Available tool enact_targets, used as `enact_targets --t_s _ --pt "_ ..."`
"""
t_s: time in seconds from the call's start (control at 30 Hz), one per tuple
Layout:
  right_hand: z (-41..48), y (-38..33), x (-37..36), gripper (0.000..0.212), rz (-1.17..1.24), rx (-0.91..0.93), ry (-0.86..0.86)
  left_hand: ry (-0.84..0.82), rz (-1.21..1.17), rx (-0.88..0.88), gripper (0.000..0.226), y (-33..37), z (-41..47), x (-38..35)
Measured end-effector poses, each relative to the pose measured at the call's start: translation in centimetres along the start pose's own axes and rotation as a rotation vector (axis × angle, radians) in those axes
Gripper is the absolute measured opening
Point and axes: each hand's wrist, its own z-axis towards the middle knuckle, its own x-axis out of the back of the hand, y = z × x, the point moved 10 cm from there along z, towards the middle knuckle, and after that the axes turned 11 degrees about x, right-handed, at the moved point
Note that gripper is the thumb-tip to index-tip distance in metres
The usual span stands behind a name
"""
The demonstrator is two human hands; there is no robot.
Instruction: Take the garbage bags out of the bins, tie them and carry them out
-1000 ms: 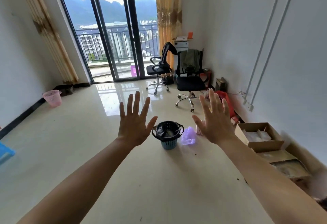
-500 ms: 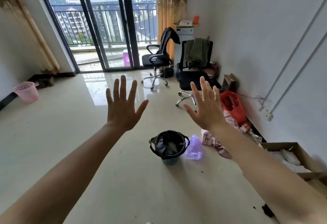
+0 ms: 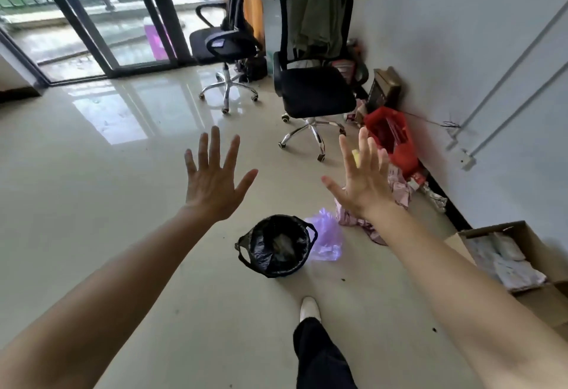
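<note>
The person is holding both bare arms out over the floor, palms facing down. The left hand point(image 3: 212, 185) is spreading wide, fingers straight and fanned, gripping nothing and touching nothing. The right hand point(image 3: 364, 185) is doing likewise, thumb pointing toward nine o'clock. Below and between them, toward six o'clock, a small round bin point(image 3: 278, 274) is standing on the glossy pale tile floor point(image 3: 107, 173). A crinkled, shiny black garbage bag point(image 3: 261, 244) is lining it, with two loop handles sticking out at the rim and some rubbish lying inside. At the bin's three o'clock a thin translucent purple bag point(image 3: 327, 241) is lying crumpled, touching it. A white shoe point(image 3: 309, 308) is stepping in at the bin's six o'clock, and an open cardboard box point(image 3: 522, 235) is sitting by the wall at four o'clock.
</note>
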Motion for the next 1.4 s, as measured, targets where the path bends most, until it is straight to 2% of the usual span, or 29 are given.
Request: enact_targets --t_s 0.17,0.33,0.47,0.67,0.8,0.87,0.97,1.03,1.1,1.17,1.2,1.23,1.3,1.4 --pt "6.9 5.4 -10.0 0.094 0.089 -0.047 -0.217 -0.257 0.042 0.151 0.083 -1.4 5.7 -10.3" --pt "10.9 9.1 -20.8 0.095 0.194 -0.109 -0.415 -0.438 0.086 0.287 0.080 -3.1 8.8 -20.1" --pt "9.6 10.6 -30.2 0.097 0.272 -0.203 -0.542 -0.604 0.075 0.378 0.085 -4.3 7.9 -30.0" --pt "4.4 13.2 -47.3 0.108 0.396 -0.294 -0.670 -0.792 -0.039 0.521 0.107 -6.0 5.2 -49.9" --pt "1.3 15.1 -58.1 0.124 0.461 -0.401 -0.664 -0.828 -0.257 0.720 0.121 -8.2 2.7 -61.9" --pt "0.8 15.8 -62.8 0.129 0.484 -0.414 -0.636 -0.781 -0.397 0.850 0.128 -9.9 1.9 -66.1" --pt "0.8 17.6 -68.1 0.136 0.510 -0.498 -0.580 -0.688 -0.500 0.915 0.132 -12.6 1.7 -70.8" --pt "0.1 18.6 -71.4 0.139 0.534 -0.549 -0.614 -0.720 -0.591 0.974 0.123 -13.7 0.9 -73.7" --pt "-1.3 18.9 -74.1 0.129 0.620 -0.629 -0.676 -0.817 -0.639 1.042 0.089 -13.8 -0.6 -75.9" --pt "-2.8 18.6 -76.0 0.085 0.709 -0.733 -0.662 -0.826 -0.481 0.926 0.037 -13.0 -0.3 -76.2" --pt "-3.2 18.3 -76.2 0.062 0.692 -0.763 -0.630 -0.810 -0.344 0.841 0.028 -12.5 0.1 -75.8" --pt "-3.2 18.1 -76.0 0.052 0.642 -0.771 -0.592 -0.786 -0.204 0.773 0.030 -12.1 0.5 -75.2" --pt "-3.1 17.5 -75.2 0.062 0.499 -0.743 -0.593 -0.725 -0.063 0.729 0.038 -11.5 1.0 -74.2" --pt "-3.1 16.4 -73.9 0.076 0.321 -0.630 -0.732 -0.656 -0.106 0.815 0.044 -11.4 1.6 -72.6"
